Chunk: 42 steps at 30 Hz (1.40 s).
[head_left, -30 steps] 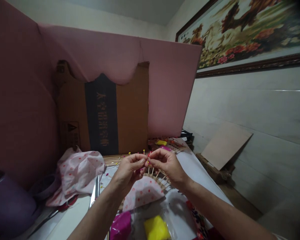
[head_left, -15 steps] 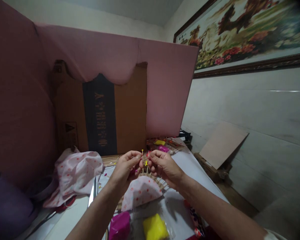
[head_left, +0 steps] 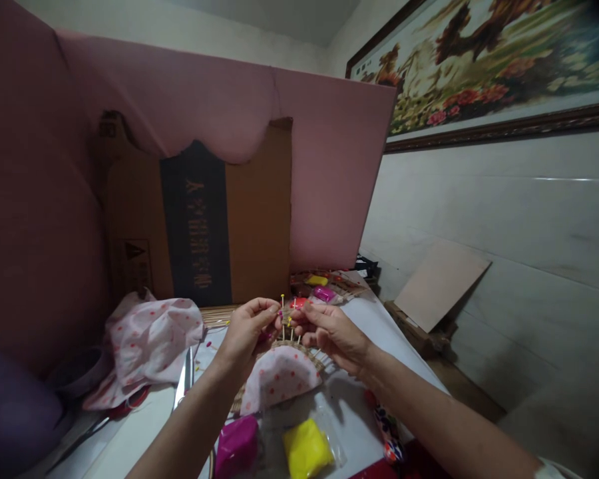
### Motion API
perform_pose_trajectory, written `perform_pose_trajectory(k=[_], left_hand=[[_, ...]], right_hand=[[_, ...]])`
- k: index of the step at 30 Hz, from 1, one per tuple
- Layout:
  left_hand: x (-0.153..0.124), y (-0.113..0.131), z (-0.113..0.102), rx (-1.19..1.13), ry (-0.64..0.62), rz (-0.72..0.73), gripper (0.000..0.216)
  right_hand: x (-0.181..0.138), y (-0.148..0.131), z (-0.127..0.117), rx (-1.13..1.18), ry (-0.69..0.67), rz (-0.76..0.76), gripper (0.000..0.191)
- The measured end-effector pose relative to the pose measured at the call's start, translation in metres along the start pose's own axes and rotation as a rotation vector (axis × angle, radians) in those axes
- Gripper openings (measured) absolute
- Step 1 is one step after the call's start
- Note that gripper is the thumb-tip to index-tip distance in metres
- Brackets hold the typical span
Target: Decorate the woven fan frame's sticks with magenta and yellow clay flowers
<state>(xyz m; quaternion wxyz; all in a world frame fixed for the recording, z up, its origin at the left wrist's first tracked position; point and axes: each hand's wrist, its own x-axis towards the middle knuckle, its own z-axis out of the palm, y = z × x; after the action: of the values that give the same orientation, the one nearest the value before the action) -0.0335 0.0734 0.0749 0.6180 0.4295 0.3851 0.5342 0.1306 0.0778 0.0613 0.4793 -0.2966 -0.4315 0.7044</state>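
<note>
My left hand (head_left: pixel 253 327) is closed in a pinch at a thin stick (head_left: pixel 282 301) with a small yellow tip, and a speck of pink shows by the fingertips. Opposite it, my right hand (head_left: pixel 332 331) has its thumb and forefinger together; whatever lies between them is too small to make out. More thin sticks stand up between the hands from a woven straw piece (head_left: pixel 281 344), one bearing a yellow bit. White cloth with red dots (head_left: pixel 279 381) covers the lower part of that woven piece, below my hands.
In front lie a magenta clay packet (head_left: pixel 237 444) and a yellow clay packet (head_left: pixel 307 449). Scissors (head_left: pixel 184 377) and crumpled dotted cloth (head_left: pixel 152 342) are at left. Behind stands a cardboard sheet (head_left: pixel 259 226). Farther back right are smaller yellow and magenta packets (head_left: pixel 323 293).
My right fingertips have shifted slightly and loosened a little from the sticks. My left hand keeps its pinch. The whole view has moved slightly.
</note>
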Motion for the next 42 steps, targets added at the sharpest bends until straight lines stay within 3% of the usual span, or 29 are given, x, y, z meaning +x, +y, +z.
perform_pose_trajectory(k=[6,13,18,25,31,36,42], left_hand=[[-0.001,0.001,0.002,0.000,0.016,-0.010,0.023],[0.000,0.000,0.001,0.013,0.016,-0.011,0.024],[-0.001,0.000,0.002,0.010,0.020,0.005,0.026],[0.000,0.001,0.000,0.039,0.061,0.000,0.025],[-0.002,0.003,0.003,0.090,0.016,0.017,0.025],[-0.009,0.000,0.013,0.244,-0.177,0.175,0.021],[-0.012,-0.001,0.017,0.366,-0.171,0.292,0.009]], right_hand=[[0.001,-0.001,-0.002,0.033,0.022,0.044,0.018],[-0.004,-0.002,-0.005,0.010,-0.052,0.037,0.023],[-0.007,-0.003,-0.004,0.009,-0.076,0.119,0.028],[-0.009,-0.001,-0.007,0.024,-0.085,0.052,0.028],[-0.012,-0.003,-0.006,0.019,-0.079,0.009,0.026],[-0.014,-0.005,-0.001,-0.069,0.009,-0.013,0.033],[-0.014,-0.001,0.004,-0.244,-0.032,-0.088,0.038]])
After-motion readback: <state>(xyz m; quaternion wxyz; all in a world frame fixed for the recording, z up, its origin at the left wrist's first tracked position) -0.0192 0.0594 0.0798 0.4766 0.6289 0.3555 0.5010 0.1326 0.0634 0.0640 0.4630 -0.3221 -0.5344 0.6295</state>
